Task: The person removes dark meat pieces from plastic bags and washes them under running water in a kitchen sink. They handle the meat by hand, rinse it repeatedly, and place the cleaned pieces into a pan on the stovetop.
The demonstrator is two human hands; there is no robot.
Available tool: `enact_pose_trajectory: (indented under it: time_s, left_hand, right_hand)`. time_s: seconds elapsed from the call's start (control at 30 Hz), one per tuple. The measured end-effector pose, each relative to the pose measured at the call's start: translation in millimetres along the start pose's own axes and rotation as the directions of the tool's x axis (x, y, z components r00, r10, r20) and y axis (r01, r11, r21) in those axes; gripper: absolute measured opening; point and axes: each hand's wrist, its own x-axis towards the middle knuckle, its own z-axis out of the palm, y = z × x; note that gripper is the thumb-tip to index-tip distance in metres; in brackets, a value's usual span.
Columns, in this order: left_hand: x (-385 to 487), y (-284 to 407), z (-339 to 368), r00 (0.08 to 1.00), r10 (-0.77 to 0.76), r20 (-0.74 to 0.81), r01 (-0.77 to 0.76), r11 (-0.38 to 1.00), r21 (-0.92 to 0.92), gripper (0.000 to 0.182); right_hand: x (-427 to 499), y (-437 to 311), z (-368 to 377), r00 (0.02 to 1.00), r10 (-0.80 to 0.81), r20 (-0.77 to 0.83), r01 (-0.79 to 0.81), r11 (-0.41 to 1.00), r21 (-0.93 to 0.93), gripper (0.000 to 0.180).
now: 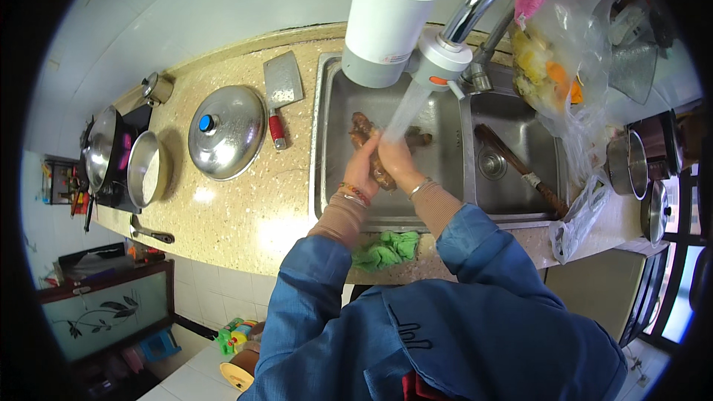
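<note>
Water runs from the white filter faucet (pixel 444 58) onto my right hand (pixel 397 160) over the left basin of the stainless steel sink (pixel 445 178). Close beside it, my left hand (pixel 362 166) is on a brown, knobbly root-like piece of food (pixel 382 174), whose kind I cannot tell for sure. Both hands are around this piece, and their fingertips are partly hidden. Another brown piece (pixel 362 122) shows just beyond my left hand, perhaps part of the same one. A further dark brown piece (pixel 419 138) lies in the basin behind my right hand.
Left of the sink lie a cleaver (pixel 283 81) with a red handle and a domed metal lid (pixel 227 132). A long brown stick-like thing (pixel 518 167) leans in the right basin. A green cloth (pixel 390 250) lies at the front edge. A plastic bag of scraps (pixel 548 67) hangs at right.
</note>
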Motion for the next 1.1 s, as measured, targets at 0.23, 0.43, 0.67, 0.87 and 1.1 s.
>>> enact_pose_trajectory:
  time_s: [0.23,0.43,0.67,0.87,1.1]
  left_hand:
    - [-20.3,16.6,-0.8,0.999,-0.022,-0.031,0.030,0.952,0.303,0.039]
    - [-48.4,20.3,8.5,0.979,-0.201,0.034,0.157,0.850,0.502,0.048]
    - [-57.4,15.9,3.1,0.929,-0.371,-0.009,0.345,0.855,0.387,0.021]
    - [-60.7,19.5,-13.7,0.912,-0.245,-0.329,0.330,0.916,0.230,0.017]
    - [-67.9,18.3,-22.7,0.923,-0.169,-0.346,0.211,0.973,0.089,0.014]
  right_hand:
    - [-30.1,19.0,-6.7,0.985,-0.042,0.166,0.045,0.999,-0.016,0.038]
    - [-20.8,-16.2,-31.0,0.810,0.228,0.540,-0.576,0.484,0.659,0.043]
    - [-11.8,-2.7,-13.8,0.739,0.404,0.539,-0.662,0.583,0.471,0.028]
    - [-4.2,65.2,-16.2,0.775,0.053,0.630,0.242,0.896,-0.373,0.030]
    - [23.6,105.3,-27.9,0.796,0.094,0.598,0.551,0.296,-0.780,0.034]
